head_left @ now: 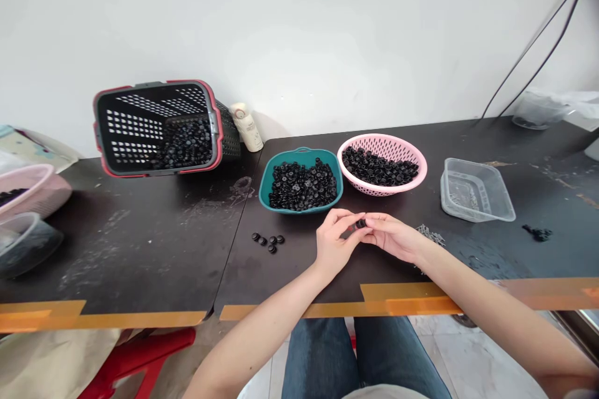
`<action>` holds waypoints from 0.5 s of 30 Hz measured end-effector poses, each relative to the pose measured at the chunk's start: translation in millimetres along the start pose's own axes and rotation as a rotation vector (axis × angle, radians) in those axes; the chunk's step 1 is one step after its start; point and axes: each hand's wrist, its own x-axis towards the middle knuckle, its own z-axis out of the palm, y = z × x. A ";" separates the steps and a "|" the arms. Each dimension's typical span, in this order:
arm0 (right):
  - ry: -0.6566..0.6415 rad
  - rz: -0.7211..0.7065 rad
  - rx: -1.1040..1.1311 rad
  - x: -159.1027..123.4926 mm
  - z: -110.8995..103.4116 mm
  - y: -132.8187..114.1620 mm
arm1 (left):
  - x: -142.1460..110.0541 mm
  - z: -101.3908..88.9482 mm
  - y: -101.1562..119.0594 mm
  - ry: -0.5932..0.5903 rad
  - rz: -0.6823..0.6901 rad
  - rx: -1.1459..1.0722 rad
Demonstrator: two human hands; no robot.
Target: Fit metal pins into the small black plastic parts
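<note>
My left hand [334, 242] and my right hand [393, 238] meet over the dark table [140, 249], fingertips pinched together on one small black round part [360, 223]. Just behind them stands a teal basket [299, 158] filled with black round parts. To its right a pink basket [407, 156] holds more of them. Several loose black parts [269, 240] lie on the table left of my left hand. A small pile of grey metal pieces [431, 235] lies right of my right wrist.
A black and red crate [156, 128] lies tipped on its side at the back left, parts inside. A clear plastic tub [475, 190] sits at the right. A pink bowl [28, 190] and clear bowl [23, 243] are at far left. Red stool [140, 355] below.
</note>
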 end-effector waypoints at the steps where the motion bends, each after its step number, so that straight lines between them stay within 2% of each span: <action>1: 0.000 0.000 0.001 -0.2 -0.4 0.1 | -0.2 -0.1 0.0 0.003 0.017 0.009; 5: 0.025 0.009 -0.044 -0.6 0.0 -1.5 | -2.2 -0.8 -0.9 0.045 0.069 0.070; 8: 0.074 -0.023 -0.159 -1.2 -0.4 -5.6 | -3.0 -1.8 -1.8 0.043 0.095 0.108; 11: 0.125 -0.107 -0.315 -3.0 -1.1 -9.9 | -3.0 -2.1 -2.4 0.038 0.099 0.116; 15: 0.173 -0.294 -0.516 -6.1 2.2 -12.2 | -3.3 -0.9 -4.8 0.049 0.075 0.123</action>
